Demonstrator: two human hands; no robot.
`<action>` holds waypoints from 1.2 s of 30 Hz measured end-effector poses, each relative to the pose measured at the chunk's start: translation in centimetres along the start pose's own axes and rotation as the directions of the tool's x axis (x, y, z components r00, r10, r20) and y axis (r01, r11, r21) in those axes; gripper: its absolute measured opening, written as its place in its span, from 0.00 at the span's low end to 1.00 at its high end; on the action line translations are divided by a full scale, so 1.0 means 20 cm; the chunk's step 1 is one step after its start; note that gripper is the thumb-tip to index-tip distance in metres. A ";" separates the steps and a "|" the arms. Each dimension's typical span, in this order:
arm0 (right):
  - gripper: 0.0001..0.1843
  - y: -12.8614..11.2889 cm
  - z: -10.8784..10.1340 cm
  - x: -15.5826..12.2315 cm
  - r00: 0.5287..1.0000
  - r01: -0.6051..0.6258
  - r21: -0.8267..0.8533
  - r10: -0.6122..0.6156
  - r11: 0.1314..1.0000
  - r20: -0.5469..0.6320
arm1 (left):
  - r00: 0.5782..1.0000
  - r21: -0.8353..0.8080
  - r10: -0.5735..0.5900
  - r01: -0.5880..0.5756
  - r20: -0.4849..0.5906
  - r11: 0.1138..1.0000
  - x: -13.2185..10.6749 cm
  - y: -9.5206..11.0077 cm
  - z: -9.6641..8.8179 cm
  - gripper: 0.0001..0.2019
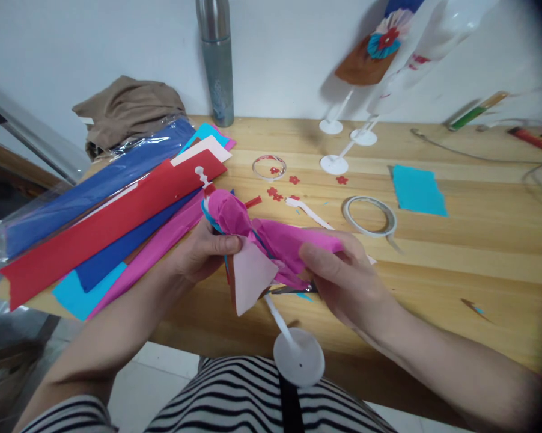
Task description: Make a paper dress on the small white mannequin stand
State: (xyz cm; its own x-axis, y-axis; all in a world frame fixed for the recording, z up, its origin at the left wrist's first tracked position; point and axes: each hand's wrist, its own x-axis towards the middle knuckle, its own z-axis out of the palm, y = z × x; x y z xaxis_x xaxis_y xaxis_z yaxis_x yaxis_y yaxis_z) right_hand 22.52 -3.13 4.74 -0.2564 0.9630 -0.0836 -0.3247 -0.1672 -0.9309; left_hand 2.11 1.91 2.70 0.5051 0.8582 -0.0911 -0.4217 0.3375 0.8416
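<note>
My left hand (205, 251) is closed round a small paper doll (235, 225) on a white plastic stand (298, 359), thumb pressed on its magenta crepe paper. My right hand (343, 273) pinches the magenta crepe skirt (293, 243) from the right side. A pale pink paper piece (252, 278) hangs at the doll's front. The doll's white top knob (202, 175) points away from me, and its round base hangs over my lap, off the table edge. Something dark, perhaps scissors, shows under my right hand.
Long sheets of red, blue and magenta crepe paper (109, 216) lie at left on the wooden table (455, 252). Two tape rolls (370, 215), small red paper flowers (275, 193), a cyan sheet (417, 189), a metal flask (217, 60) and finished dolls on stands (370, 54) sit farther back.
</note>
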 end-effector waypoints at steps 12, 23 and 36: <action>0.14 0.02 0.05 0.00 0.990 -0.037 -0.057 0.029 0.998 -0.136 | 1.000 0.025 0.000 0.000 -0.011 1.000 0.00 0.00 0.02 0.21; 0.06 0.02 0.12 -0.03 0.963 -0.023 0.144 0.060 0.989 -0.262 | 1.000 0.042 0.007 -0.007 0.004 0.999 0.00 -0.01 0.00 0.23; 0.07 0.04 0.14 -0.02 0.942 -0.001 0.171 0.059 0.985 -0.331 | 0.998 0.035 0.050 -0.051 0.032 0.998 0.00 -0.01 0.01 0.21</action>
State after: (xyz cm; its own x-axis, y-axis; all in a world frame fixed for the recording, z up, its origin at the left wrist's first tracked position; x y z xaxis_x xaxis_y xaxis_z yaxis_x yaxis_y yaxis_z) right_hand 19.75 -4.19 5.09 0.0409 0.9671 -0.2509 -0.4751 -0.2021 -0.8564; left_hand 2.34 1.80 2.58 0.5070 0.8614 -0.0320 -0.4205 0.2796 0.8631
